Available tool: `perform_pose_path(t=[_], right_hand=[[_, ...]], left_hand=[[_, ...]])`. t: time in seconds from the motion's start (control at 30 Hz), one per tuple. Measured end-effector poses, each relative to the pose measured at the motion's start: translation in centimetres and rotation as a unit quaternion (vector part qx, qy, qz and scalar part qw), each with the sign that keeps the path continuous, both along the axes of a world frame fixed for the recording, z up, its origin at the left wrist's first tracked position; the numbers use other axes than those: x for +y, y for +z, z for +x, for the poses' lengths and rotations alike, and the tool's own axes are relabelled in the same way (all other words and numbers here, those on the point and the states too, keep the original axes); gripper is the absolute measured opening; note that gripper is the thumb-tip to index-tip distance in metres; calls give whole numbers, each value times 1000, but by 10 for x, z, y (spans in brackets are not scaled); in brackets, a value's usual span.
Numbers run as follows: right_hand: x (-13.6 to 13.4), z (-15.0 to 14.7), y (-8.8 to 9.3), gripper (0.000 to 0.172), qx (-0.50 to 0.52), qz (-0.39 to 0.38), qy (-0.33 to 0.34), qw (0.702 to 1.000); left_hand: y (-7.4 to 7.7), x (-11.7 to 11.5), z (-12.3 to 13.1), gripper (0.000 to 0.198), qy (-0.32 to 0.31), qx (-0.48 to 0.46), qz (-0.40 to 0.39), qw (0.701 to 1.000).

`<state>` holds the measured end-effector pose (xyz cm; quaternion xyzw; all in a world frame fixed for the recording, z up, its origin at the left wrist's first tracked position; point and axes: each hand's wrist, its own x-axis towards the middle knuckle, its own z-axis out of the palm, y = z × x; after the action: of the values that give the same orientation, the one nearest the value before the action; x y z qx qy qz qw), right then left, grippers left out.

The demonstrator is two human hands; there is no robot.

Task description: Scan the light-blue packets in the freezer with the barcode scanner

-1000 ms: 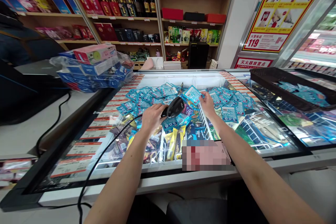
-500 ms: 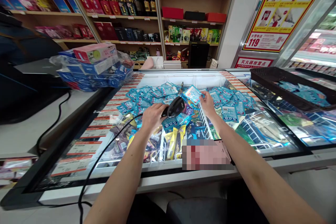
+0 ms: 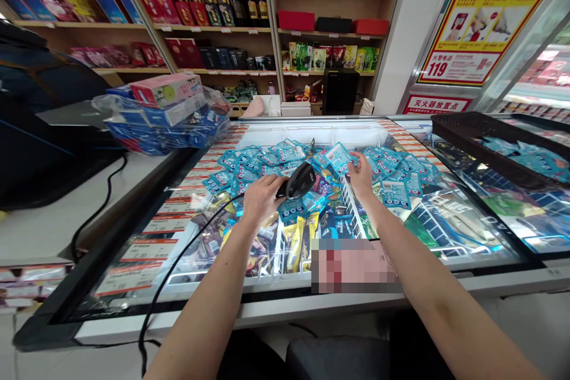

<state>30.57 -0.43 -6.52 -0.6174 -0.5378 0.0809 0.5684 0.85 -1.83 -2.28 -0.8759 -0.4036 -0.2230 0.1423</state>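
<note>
Gripping a black scanner [image 3: 299, 180], the left hand [image 3: 262, 198] aims it at a blue packet [image 3: 339, 158] pinched by the right hand [image 3: 361, 174] over the freezer's [image 3: 445, 303] far edge.

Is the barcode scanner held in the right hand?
No, the left hand grips the black scanner, while the right hand holds up a blue packet.

Yellow poster [image 3: 485, 12] top rt reads "119"; red sign [image 3: 435, 105] below: "灭火器放置点".
</note>
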Motion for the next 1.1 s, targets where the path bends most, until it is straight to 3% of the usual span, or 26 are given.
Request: perform_pose_path(t=[0.37, 0.57, 0.77, 1.0, 1.1], right_hand=[[-20, 38, 13, 38, -163, -83, -164, 969], [-30, 35, 19, 31, -219, -78, -208, 950], [-27, 22, 13, 24, -309, -59, -90, 945], [-26, 25, 9, 26, -300, -52, -106, 946], [-25, 12, 12, 30, -327, -48, -18, 944]], left_hand=[[3, 1, -1, 35, 23, -6, -3, 1000], [2, 2, -2, 34, 23, -10, 8, 1000], [1, 2, -2, 35, 45, -25, 17, 999], [2, 3, -8, 36, 85, -50, 31, 995], [2, 4, -9, 36, 96, -55, 37, 993]])
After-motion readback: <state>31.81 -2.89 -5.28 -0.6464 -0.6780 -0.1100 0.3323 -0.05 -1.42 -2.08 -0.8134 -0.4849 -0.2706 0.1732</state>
